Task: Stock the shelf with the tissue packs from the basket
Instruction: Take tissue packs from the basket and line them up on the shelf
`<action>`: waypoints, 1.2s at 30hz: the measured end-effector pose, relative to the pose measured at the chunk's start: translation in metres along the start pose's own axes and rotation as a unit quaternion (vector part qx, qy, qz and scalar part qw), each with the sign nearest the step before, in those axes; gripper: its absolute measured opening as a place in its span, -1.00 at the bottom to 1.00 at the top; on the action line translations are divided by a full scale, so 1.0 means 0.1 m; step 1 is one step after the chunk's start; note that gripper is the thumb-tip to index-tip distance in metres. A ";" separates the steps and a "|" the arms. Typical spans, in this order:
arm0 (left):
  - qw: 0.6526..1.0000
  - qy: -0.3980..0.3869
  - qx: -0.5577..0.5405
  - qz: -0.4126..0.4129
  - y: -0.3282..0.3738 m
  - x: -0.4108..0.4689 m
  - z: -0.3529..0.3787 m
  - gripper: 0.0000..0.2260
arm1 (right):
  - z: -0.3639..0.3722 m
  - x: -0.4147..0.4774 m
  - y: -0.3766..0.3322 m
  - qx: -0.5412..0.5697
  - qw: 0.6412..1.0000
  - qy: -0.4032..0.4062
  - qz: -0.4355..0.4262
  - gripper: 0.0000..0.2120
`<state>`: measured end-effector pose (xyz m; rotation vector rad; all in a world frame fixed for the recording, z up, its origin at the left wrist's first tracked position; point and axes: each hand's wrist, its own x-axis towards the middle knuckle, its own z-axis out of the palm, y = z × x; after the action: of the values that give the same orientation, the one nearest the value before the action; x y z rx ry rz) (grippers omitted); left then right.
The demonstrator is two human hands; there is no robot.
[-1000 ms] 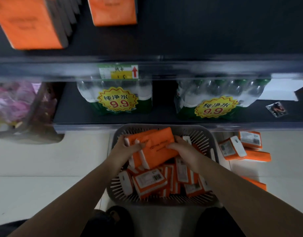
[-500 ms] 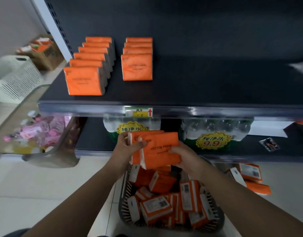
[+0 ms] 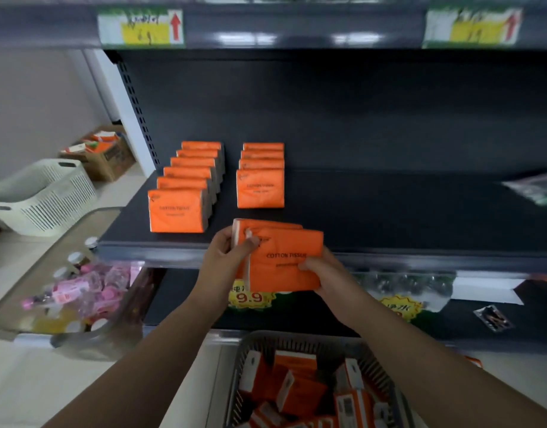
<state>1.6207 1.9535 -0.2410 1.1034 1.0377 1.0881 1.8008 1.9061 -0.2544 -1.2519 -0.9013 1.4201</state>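
Both hands hold a small stack of orange tissue packs [image 3: 284, 257] upright just in front of the dark shelf's front edge [image 3: 161, 253]. My left hand [image 3: 225, 257] grips the stack's left end with the thumb on its face. My right hand [image 3: 323, 273] grips its lower right corner. On the shelf stand two rows of the same orange packs, a longer left row [image 3: 179, 210] and a shorter right row [image 3: 260, 188]. Below, the grey basket [image 3: 386, 375] on the floor holds several more packs [image 3: 296, 390].
The shelf above carries price tags [image 3: 140, 26]. To the right of the rows the shelf surface is bare up to a plastic bag [image 3: 534, 188] at the far right. Bottled water with 9.9 labels [image 3: 250, 296] fills the lower shelf. A white crate [image 3: 40, 196], a cardboard box [image 3: 102, 156] and a bin of bottles [image 3: 74, 291] stand left.
Both hands lifted the orange packs out of the basket and up to the level of the shelf with the rows. The view tilted up from the basket to the shelf.
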 end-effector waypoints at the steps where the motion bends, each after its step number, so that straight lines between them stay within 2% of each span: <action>1: 1.000 -0.005 0.002 0.005 0.05 0.04 0.01 -0.69 | 0.03 0.04 -0.06 -0.004 1.000 0.001 -0.007 -0.61; 4: 0.999 -0.016 0.017 0.029 0.21 0.19 0.03 -0.73 | 0.11 0.18 -0.21 -0.023 1.000 0.005 -0.019 -0.56; 7: 0.998 -0.028 0.037 0.036 0.31 0.39 0.03 -0.60 | 0.17 0.34 -0.34 -0.046 0.998 0.016 -0.029 -0.53; 12: 0.997 -0.031 0.054 0.050 0.33 0.76 0.03 -0.59 | 0.23 0.63 -0.49 -0.071 0.995 0.046 -0.056 -0.53; 16: 0.998 0.006 0.021 0.050 0.20 0.98 0.03 -0.77 | 0.29 0.85 -0.51 -0.093 0.992 0.059 -0.064 -0.52; 18: 0.999 0.013 0.016 0.029 0.13 1.07 0.02 -0.80 | 0.32 0.95 -0.49 -0.106 0.990 0.062 -0.068 -0.50; 23: 1.000 0.014 0.021 -0.004 0.05 1.27 0.00 -0.80 | 0.40 1.16 -0.41 -0.112 0.987 0.070 -0.087 -0.45; 36: 0.998 -0.001 0.055 0.009 -0.08 1.40 -0.01 -0.74 | 0.44 1.34 -0.27 -0.111 0.985 0.064 -0.119 -0.42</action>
<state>1.6432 2.0906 -0.2611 1.2037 1.0987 1.0542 1.7673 2.0460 -0.2520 -1.3335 -1.1021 1.0608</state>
